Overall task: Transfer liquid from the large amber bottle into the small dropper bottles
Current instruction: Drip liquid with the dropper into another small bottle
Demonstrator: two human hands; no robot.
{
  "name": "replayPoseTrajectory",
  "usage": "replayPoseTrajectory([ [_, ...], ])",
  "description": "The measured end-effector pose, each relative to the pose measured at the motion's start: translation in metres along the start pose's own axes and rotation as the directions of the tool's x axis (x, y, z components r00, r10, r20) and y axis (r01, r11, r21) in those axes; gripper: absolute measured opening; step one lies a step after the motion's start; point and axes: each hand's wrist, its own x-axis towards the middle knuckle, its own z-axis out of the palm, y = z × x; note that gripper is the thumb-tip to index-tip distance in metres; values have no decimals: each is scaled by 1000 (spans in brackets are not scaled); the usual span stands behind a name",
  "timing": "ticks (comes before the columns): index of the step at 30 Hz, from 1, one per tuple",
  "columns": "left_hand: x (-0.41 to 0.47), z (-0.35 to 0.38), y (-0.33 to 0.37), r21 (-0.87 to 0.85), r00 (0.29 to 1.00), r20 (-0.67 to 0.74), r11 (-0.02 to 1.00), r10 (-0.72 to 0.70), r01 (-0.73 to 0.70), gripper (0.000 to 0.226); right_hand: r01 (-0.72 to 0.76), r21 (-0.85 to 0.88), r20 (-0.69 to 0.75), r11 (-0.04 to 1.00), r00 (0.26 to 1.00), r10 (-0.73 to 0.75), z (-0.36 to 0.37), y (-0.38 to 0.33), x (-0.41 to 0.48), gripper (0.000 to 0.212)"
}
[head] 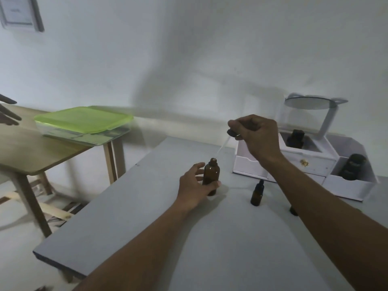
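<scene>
Nearest, left grip [193,185] curls round the large amber bottle [211,173] while right grip [257,136] pinches the dropper [231,132], whose slanted pipette could clip the rim and spill drops.

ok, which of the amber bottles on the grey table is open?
The large amber bottle held by the left hand: bare neck, with the pipette in the right hand at its mouth. The small dropper bottle is capped.

No text, number or brand can be read. Faint grey marks are seen on the framed sheet [17,12] hung on the wall [189,49] at upper left, but they are too blurred to be made out.
</scene>
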Motion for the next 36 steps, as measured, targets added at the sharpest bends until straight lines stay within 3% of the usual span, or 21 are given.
replayPoseTrajectory([
  [6,-1,3,3,106,1000,3,994,9,-9,62,17,-127,165,992,986,5,14,9,-4,15],
  [13,-4,3,6,94,1000,13,996,-1,0,59,17,-267,277,964,959,60,31,35,-23,15],
  [26,-6,2,6,113,999,34,994,-9,5,57,25,-290,241,957,969,47,37,46,-28,17],
  [32,-10,-3,4,78,999,-22,997,23,-21,68,-4,-274,208,962,976,63,25,42,-32,36],
  [36,-27,-14,5,141,996,-91,989,-25,38,39,51,-298,159,953,987,-4,-11,32,-44,32],
])
